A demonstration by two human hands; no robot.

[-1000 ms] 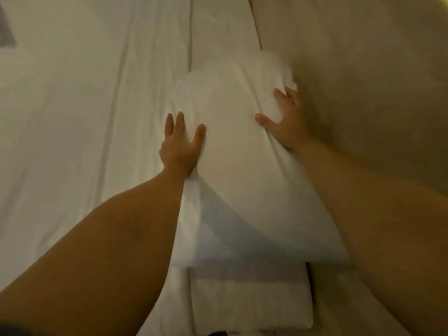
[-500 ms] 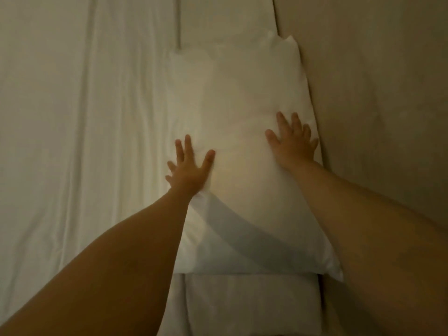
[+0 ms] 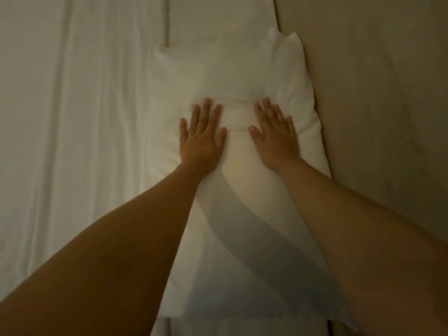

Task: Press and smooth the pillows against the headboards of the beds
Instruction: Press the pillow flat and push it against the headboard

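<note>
1. The pillow (image 3: 242, 190) lay lengthwise with its right long edge already against the headboard (image 3: 375, 117), so the placing looked done for this pillow.

2. The smoothing seemed only partly done. A small ridge of cloth stood bunched between the two thumbs, and the far corner of the pillow, beyond the fingertips, stuck up in a crumpled point.

3. What was left, as I judged it, was to flatten that ridge and the far corner. Whether other pillows or other beds had been treated could not be told from this view.

4. The left hand (image 3: 201, 139) rested palm down on the pillow, fingers straight and slightly spread, thumb out to the right. It gripped nothing; it only pressed flat.

5. The right hand (image 3: 274, 137) lay the same way just beside it, palm down, fingers extended and a little fanned, thumb pointing toward the left hand. It too held nothing and merely pushed on the cloth.

6. The cloth dipped under both palms, which suggested real downward pressure.

7. To the left of the left fingers the pillow ended and the wrinkled sheet (image 3: 72, 141) began.

8. To the right of the right fingers a strip of pillow remained, then the headboard, touching the pillow's edge.

9. Nearer than the wrists, the pillow's lower half lay in the arms' shadow.
</note>
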